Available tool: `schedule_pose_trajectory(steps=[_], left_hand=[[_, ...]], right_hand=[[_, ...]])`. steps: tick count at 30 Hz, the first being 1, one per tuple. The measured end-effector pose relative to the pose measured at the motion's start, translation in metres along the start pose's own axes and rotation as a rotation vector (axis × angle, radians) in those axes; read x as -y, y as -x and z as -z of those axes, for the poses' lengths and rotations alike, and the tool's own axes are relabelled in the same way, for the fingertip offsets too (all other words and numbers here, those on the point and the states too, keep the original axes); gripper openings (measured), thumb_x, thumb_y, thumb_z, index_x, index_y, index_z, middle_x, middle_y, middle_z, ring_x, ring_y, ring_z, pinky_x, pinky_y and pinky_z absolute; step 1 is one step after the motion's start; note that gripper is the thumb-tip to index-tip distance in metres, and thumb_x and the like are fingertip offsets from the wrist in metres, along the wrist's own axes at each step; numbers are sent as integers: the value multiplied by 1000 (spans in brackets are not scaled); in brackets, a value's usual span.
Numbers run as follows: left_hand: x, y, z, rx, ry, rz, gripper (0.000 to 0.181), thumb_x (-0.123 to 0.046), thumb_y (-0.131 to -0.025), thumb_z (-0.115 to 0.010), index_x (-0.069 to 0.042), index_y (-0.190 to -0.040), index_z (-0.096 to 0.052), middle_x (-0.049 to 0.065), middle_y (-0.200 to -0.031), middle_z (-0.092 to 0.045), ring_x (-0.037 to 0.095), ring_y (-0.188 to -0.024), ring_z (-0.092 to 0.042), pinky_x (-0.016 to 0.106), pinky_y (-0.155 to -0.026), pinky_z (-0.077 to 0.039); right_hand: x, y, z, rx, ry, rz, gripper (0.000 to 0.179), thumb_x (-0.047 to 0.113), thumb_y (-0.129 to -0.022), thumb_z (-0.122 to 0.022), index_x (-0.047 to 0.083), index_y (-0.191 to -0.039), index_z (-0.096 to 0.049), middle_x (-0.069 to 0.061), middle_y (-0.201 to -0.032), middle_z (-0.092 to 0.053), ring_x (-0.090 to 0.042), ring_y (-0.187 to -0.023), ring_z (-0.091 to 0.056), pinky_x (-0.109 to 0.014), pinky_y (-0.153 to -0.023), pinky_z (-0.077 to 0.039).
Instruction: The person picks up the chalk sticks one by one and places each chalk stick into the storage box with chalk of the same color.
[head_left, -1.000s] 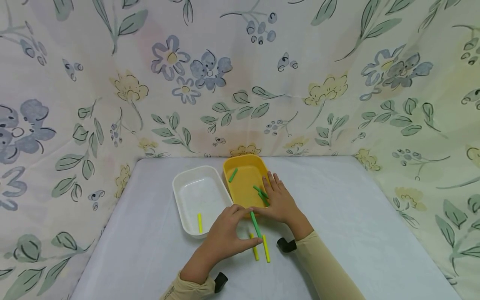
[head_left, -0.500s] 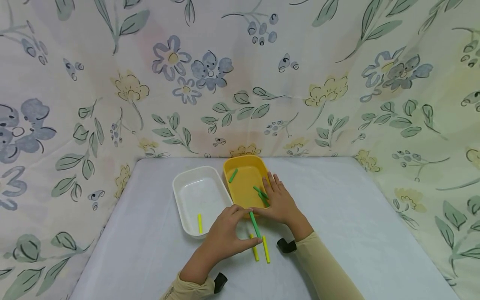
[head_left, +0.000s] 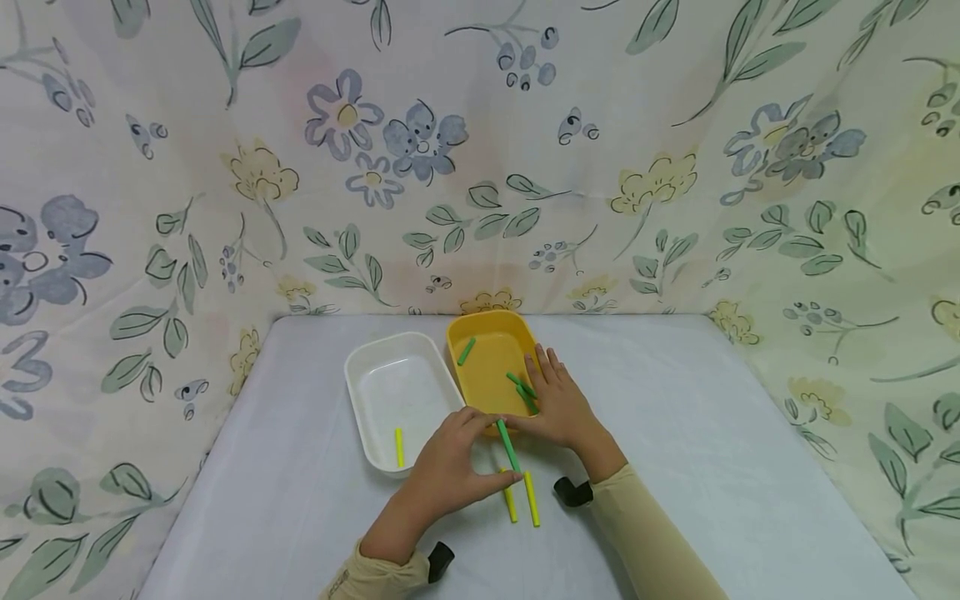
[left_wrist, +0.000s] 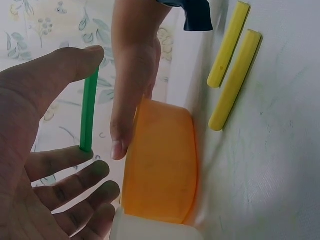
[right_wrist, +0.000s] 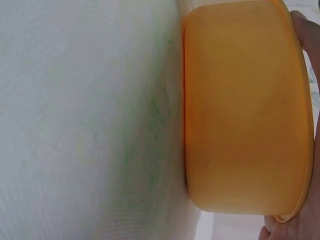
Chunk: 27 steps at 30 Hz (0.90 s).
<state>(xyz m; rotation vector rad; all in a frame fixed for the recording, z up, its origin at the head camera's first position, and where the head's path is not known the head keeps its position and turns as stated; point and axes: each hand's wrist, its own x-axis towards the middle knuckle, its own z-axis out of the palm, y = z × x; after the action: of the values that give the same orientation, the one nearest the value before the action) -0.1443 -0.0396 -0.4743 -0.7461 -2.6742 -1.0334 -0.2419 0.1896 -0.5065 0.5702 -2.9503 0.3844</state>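
My left hand [head_left: 450, 471] pinches a green stick [head_left: 507, 446] lengthwise, thumb at one end and index finger at the other. In the left wrist view the stick [left_wrist: 89, 112] is held above the cloth, its other fingers loosely bent beside it. My right hand [head_left: 562, 408] rests with spread fingers on the right rim of the yellow tray [head_left: 487, 383], its thumb by the near rim. Inside that tray lie several green sticks [head_left: 466, 351], some partly hidden by the right hand. Two yellow sticks [head_left: 532, 500] lie on the cloth below the left thumb.
Left of the yellow tray stands a white tray [head_left: 378, 396] with one yellow stick [head_left: 399, 447] in it. A white cloth [head_left: 675, 433] covers the table. Floral fabric [head_left: 480, 167] hangs behind and at both sides.
My left hand has shifted very slightly left with the green stick still pinched. My right hand stays on the yellow tray.
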Motion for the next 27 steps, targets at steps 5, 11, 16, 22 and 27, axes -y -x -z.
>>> schedule_pose_trajectory(steps=[5, 11, 16, 22, 27], left_hand=[[0, -1, 3, 1, 22, 1, 74, -67, -72, -75, -21, -128, -61, -14, -114, -54, 7, -102, -52, 33, -89, -51], [-1, -2, 4, -3, 23, 3, 76, -66, -72, -76, -19, -131, -59, -13, -116, -55, 7, -104, -54, 34, -91, -51], [0, -5, 4, 4, 14, 16, 79, -66, -73, -75, -18, -134, -57, -8, -119, -58, 10, -106, -56, 36, -93, -51], [3, -10, 6, -28, -31, -10, 80, -65, -73, -76, -15, -133, -58, -7, -118, -60, 12, -108, -56, 37, -94, -51], [5, -13, 9, -27, -52, -22, 79, -66, -73, -75, -16, -133, -58, -4, -119, -60, 13, -107, -56, 37, -94, -52]], right_hand=[[0, 0, 0, 4, -6, -3, 119, 90, -74, -43, 11, -158, -13, -9, -167, -2, -30, -154, -2, -50, -123, -15], [1, 0, 1, 5, -13, 1, 118, 89, -75, -45, 10, -158, -14, -10, -167, -3, -31, -154, -2, -50, -123, -15], [1, 0, 1, 9, 0, 6, 118, 88, -75, -45, 11, -158, -14, -10, -166, -3, -33, -154, -3, -50, -123, -15], [0, 0, 0, 12, 15, 7, 118, 89, -75, -43, 11, -158, -13, -10, -167, -2, -32, -154, -2, -50, -123, -15], [0, -1, 0, 18, 14, -5, 118, 90, -75, -42, 12, -159, -13, -8, -167, -1, -30, -154, -1, -49, -123, -14]])
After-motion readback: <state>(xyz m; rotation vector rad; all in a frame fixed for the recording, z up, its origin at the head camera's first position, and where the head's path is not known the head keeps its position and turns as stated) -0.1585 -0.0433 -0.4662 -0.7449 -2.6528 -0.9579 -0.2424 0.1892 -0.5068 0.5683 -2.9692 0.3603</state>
